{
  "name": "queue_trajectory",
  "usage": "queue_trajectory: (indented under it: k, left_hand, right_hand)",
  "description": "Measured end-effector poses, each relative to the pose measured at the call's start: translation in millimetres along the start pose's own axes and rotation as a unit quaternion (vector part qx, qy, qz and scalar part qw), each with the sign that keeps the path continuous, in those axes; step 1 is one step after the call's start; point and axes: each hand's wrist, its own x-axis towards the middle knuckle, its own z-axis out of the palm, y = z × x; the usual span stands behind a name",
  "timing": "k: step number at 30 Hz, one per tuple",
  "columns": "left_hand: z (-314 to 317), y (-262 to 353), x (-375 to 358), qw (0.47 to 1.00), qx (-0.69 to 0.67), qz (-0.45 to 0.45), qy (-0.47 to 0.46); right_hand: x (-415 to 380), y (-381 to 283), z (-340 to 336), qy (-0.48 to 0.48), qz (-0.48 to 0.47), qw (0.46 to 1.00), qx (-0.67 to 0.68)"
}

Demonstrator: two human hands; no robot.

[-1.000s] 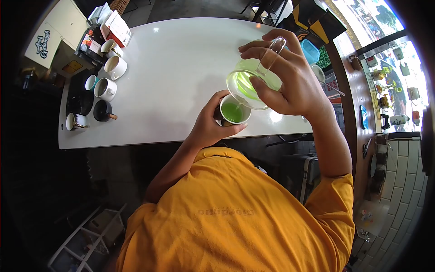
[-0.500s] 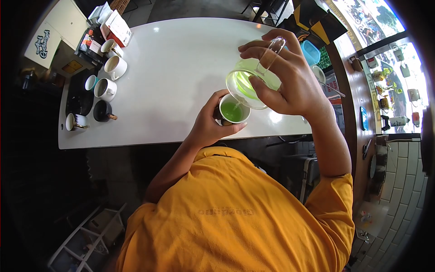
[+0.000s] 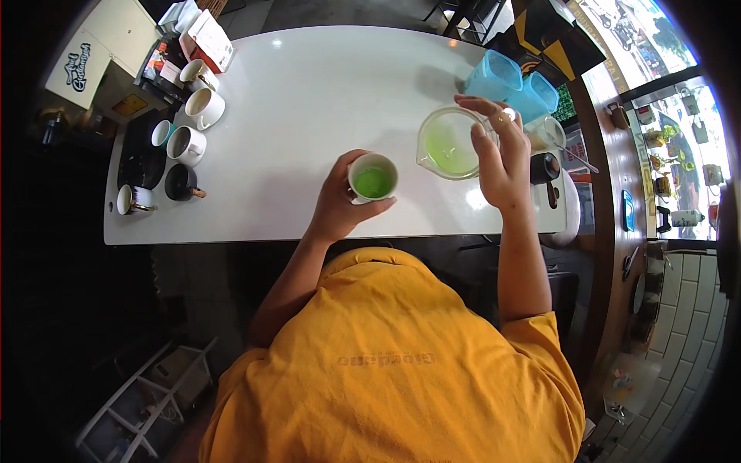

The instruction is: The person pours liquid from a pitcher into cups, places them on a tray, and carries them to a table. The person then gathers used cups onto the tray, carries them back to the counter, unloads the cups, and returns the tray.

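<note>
Jug (image 3: pixel 424 145) moved right of centre, right hand (image 3: pixel 500 154) gripping it, left hand (image 3: pixel 338 199) grasping cup (image 3: pixel 376 160); pouring seems over, next needs steadiness.

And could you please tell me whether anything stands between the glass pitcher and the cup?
Nothing visible does. The right hand holds the glass pitcher beside the cup in the left hand, and only white tabletop shows in the gap between them.

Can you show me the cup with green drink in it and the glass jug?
Cup (image 3: pixel 376 160): head view, on the inside wall above the drink.
Glass jug (image 3: pixel 422 145): head view, on its wall's left edge.
</note>
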Motion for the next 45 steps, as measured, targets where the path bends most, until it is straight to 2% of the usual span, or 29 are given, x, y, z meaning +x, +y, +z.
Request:
queue_trajectory:
  k: [1,3,7,9,13,26,33,39,41,42,45]
  left_hand:
    - [-6,-5,0,0.999,-0.026,-0.006,0.023]
    - [-20,-20,0,0.998,-0.045,-0.004,0.042]
    - [-50,-36,4,0.995,0.009,-0.011,0.1]
    - [-61,-35,7,0.987,0.08,-0.024,0.139]
    - [-76,-40,12,0.978,0.086,-0.037,0.185]
    - [-80,-59,50,0.978,0.066,-0.045,0.195]
    - [-83,-61,68,0.977,0.042,-0.055,0.201]
    - [-91,-76,71,0.972,0.071,-0.064,0.215]
    - [-93,-75,64,0.959,0.165,-0.045,0.227]
    - [-99,-72,62,0.957,0.166,-0.047,0.234]
    - [-137,-46,54,0.919,0.178,-0.012,0.353]
  right_hand:
    - [-6,4,2,0.0,-0.001,1.0,0.003]
    - [-20,9,7,0.026,0.093,0.993,0.062]
    - [-40,23,11,0.035,0.12,0.991,0.053]
    - [-48,27,13,0.033,0.139,0.988,0.05]
    - [-62,38,16,0.056,0.16,0.983,0.07]
    - [-85,46,6,0.099,0.215,0.966,0.104]
    - [-92,49,3,0.095,0.206,0.968,0.104]
    - [-92,55,6,0.092,0.2,0.966,0.138]
    - [-86,49,8,0.078,0.217,0.965,0.127]
    - [-84,48,10,0.071,0.216,0.965,0.131]
    - [-73,40,21,0.06,0.231,0.954,0.18]
